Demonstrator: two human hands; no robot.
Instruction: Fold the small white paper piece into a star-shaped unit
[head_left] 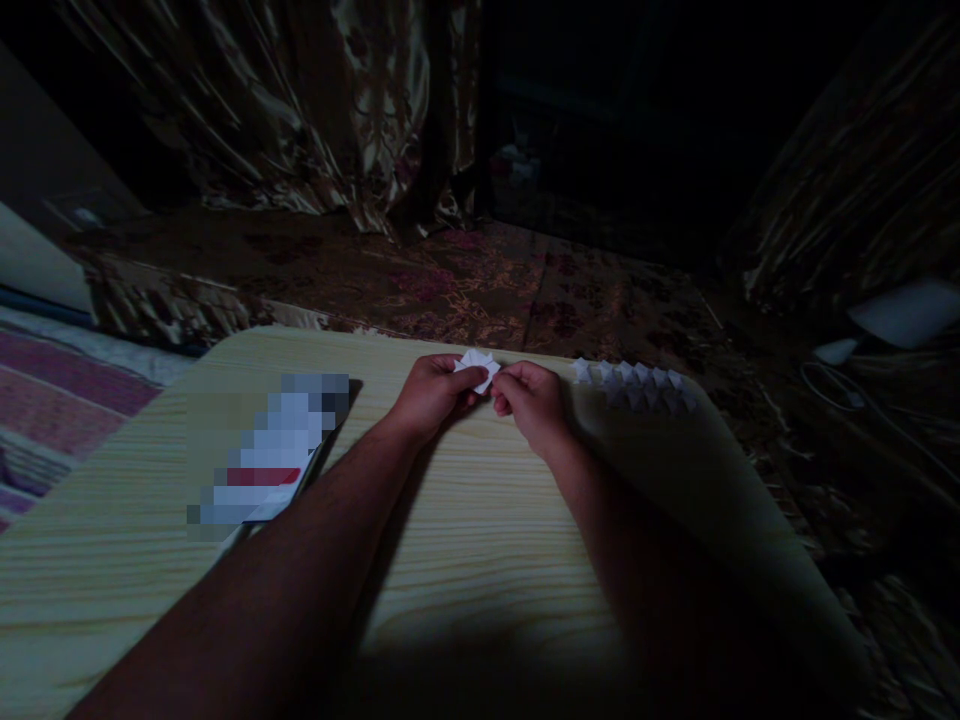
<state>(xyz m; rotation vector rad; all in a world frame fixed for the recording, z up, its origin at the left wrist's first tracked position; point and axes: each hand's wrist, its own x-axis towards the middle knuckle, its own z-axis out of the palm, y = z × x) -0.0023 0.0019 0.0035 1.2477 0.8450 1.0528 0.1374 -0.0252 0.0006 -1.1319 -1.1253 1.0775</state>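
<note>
Dim light. Left hand (431,398) grasps a small white, pointed piece of folded paper (484,362), thumb pressed on top. Right hand (534,402) curled, fingertips at the piece's right edge; cannot tell whether they pinch it. Piece sits between the hands, near the far edge of a pale wood-grain table with rounded corners (480,560). Right of the hands: similar small white folded-paper shapes (643,375), roughly two rows. Left: flat, pixelated pale-blue-and-red item (274,450).
</note>
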